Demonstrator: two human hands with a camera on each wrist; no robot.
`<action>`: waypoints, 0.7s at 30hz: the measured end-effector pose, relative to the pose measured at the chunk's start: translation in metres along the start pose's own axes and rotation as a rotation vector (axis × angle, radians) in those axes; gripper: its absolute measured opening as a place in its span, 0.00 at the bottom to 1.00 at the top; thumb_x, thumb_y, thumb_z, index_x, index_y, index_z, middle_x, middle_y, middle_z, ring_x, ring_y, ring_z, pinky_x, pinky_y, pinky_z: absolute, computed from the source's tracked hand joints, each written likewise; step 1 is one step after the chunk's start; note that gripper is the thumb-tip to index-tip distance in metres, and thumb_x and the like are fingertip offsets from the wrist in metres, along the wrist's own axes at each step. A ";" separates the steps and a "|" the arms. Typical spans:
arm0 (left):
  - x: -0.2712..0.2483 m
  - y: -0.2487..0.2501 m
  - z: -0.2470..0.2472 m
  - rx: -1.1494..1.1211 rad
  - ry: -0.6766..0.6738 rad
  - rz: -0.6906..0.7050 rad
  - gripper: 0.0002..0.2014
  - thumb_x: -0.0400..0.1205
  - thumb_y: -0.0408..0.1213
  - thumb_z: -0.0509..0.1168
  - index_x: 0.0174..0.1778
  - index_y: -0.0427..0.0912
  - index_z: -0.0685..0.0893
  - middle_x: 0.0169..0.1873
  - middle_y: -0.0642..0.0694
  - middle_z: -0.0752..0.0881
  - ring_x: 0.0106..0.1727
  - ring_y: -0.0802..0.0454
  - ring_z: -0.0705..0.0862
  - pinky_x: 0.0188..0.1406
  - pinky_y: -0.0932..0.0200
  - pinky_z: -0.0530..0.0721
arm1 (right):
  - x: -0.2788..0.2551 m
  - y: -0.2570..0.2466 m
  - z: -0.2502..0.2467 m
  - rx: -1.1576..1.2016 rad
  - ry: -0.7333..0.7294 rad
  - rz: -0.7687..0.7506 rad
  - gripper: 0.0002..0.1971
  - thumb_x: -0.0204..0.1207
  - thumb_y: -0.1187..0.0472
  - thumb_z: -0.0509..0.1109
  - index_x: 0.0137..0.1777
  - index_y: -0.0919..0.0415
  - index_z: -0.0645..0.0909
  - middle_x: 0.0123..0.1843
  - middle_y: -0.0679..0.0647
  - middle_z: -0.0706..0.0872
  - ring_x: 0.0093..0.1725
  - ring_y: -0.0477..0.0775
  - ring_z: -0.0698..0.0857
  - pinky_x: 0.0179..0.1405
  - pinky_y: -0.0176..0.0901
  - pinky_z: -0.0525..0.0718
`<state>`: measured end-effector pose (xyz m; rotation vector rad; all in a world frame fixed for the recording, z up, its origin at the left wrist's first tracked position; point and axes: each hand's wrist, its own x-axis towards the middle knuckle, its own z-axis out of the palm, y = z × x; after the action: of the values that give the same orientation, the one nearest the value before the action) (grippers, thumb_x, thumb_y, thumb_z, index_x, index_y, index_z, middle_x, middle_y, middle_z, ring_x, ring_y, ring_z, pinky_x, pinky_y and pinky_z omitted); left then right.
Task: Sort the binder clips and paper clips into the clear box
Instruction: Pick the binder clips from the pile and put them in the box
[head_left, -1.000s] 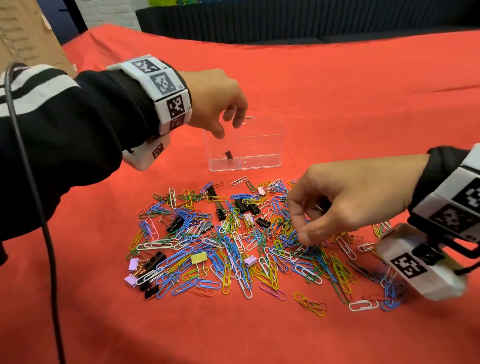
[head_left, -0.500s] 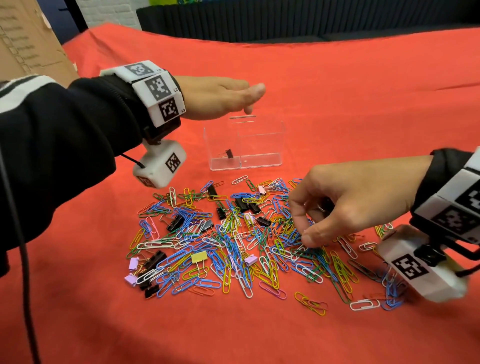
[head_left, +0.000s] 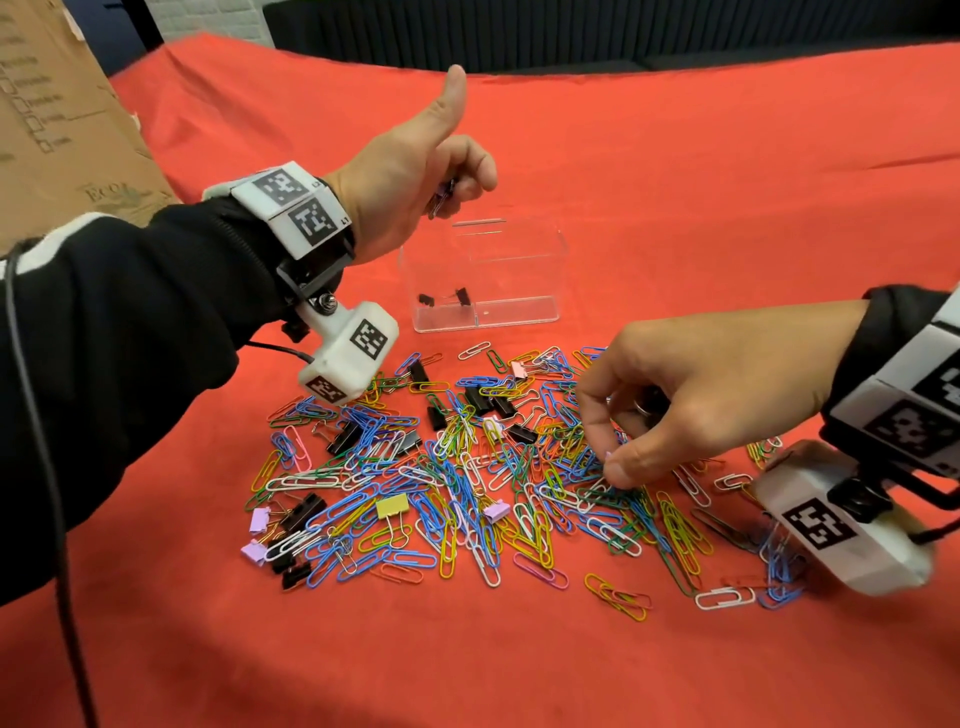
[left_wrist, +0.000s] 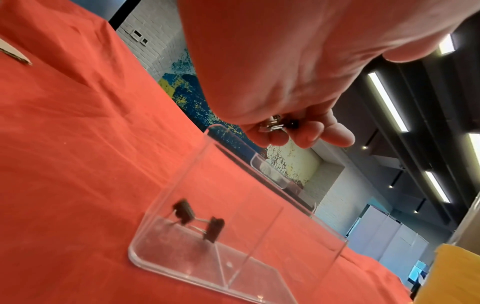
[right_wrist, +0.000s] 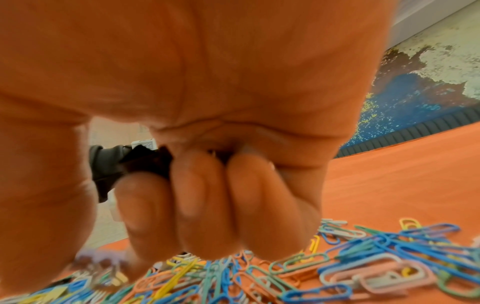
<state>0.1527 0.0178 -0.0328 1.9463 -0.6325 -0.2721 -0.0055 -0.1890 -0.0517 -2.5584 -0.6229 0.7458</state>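
A clear two-compartment box (head_left: 519, 291) stands on the red cloth; two black binder clips (head_left: 461, 296) lie in its left compartment, also seen in the left wrist view (left_wrist: 214, 228). My left hand (head_left: 454, 179) hovers above the box's left side, thumb up, fingers curled round a small binder clip (left_wrist: 271, 125). In front of the box spreads a pile of coloured paper clips and binder clips (head_left: 467, 467). My right hand (head_left: 610, 460) is down on the pile's right part, thumb and forefinger pinching there, other fingers curled round black binder clips (right_wrist: 145, 162).
A cardboard sheet (head_left: 52, 130) leans at the far left. A dark cable (head_left: 41, 467) hangs along my left sleeve. Bare red cloth (head_left: 727, 182) stretches right of and behind the box. Loose paper clips (head_left: 724, 597) lie under my right wrist camera.
My left hand has turned from palm-down to thumb-up over the box, and a second black binder clip now lies in the left compartment. My right hand stays on the pile.
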 end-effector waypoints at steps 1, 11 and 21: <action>0.000 -0.001 0.000 0.005 0.009 0.003 0.36 0.85 0.66 0.34 0.39 0.45 0.81 0.32 0.49 0.73 0.34 0.53 0.68 0.41 0.54 0.64 | 0.001 0.000 0.000 -0.005 0.001 -0.001 0.09 0.72 0.52 0.79 0.38 0.56 0.85 0.24 0.46 0.81 0.24 0.42 0.75 0.24 0.33 0.72; -0.011 -0.010 -0.005 -0.029 0.030 -0.018 0.36 0.85 0.66 0.38 0.37 0.43 0.82 0.36 0.44 0.83 0.50 0.45 0.80 0.72 0.47 0.73 | 0.002 0.002 -0.004 0.009 -0.007 -0.029 0.08 0.73 0.55 0.79 0.37 0.56 0.85 0.21 0.43 0.78 0.22 0.41 0.72 0.24 0.32 0.70; -0.034 -0.006 -0.025 0.008 0.209 0.020 0.23 0.83 0.60 0.58 0.31 0.49 0.83 0.36 0.47 0.86 0.47 0.51 0.85 0.62 0.49 0.80 | 0.032 -0.005 -0.057 0.216 0.172 0.085 0.04 0.75 0.69 0.72 0.39 0.63 0.83 0.28 0.55 0.76 0.26 0.50 0.72 0.21 0.38 0.72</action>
<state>0.1373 0.0578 -0.0301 1.9440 -0.5160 -0.0517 0.0501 -0.1823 -0.0174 -2.4271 -0.3603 0.5778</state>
